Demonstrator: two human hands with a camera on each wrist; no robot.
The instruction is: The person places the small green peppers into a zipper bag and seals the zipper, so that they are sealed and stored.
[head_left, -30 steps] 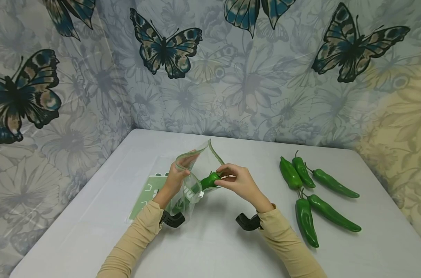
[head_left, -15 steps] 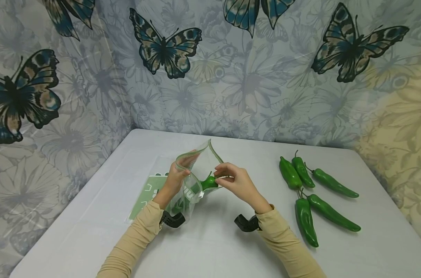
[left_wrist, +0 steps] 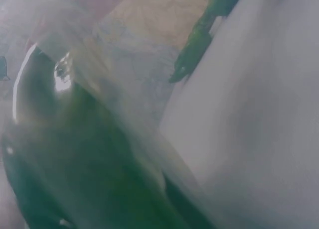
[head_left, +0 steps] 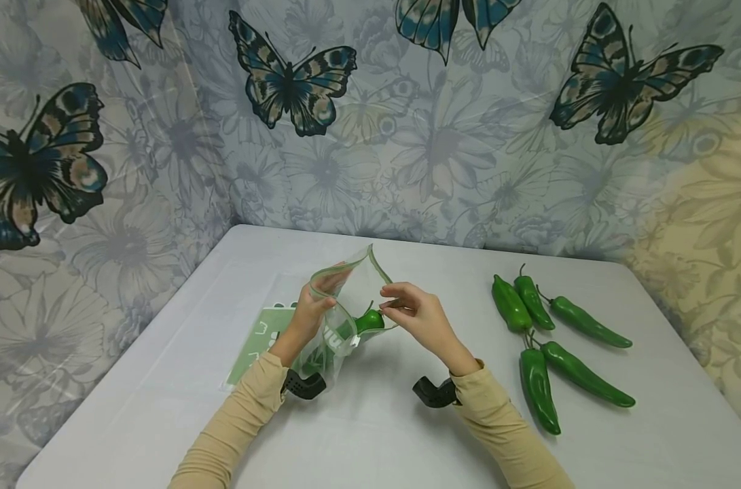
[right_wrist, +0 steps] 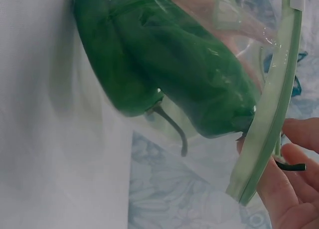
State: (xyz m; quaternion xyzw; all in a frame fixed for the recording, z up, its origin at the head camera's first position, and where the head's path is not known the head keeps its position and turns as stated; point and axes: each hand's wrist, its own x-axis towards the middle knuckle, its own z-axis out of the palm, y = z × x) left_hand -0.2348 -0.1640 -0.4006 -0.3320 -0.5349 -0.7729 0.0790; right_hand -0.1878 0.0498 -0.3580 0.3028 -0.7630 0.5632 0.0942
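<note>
In the head view, my left hand (head_left: 310,315) grips a clear zip bag (head_left: 356,282) with a green-edged mouth, spread wide. Several green peppers are in it; one pepper (head_left: 370,320) lies at the mouth, stem up. My right hand (head_left: 416,314) is beside that mouth, fingers loosely bent and thumb close to the pepper. In the right wrist view, the zip strip (right_wrist: 269,109) crosses in front of the right thumb (right_wrist: 274,186), and a stem (right_wrist: 291,166) shows among the fingers. Two peppers (right_wrist: 184,69) show through the film. The left wrist view is mostly blurred pepper (left_wrist: 89,154) behind plastic.
Several loose green peppers lie at the right of the white table (head_left: 468,448), including one long pepper (head_left: 590,322) and one nearer the front (head_left: 539,390). A green-and-clear printed package (head_left: 261,339) lies flat under the left hand. Butterfly-patterned cloth (head_left: 407,170) stands behind the table.
My right hand has slid off the pepper's top, its fingers now slightly up from it. The pepper sits a little deeper in the bag. My left hand and the bag stay put.
</note>
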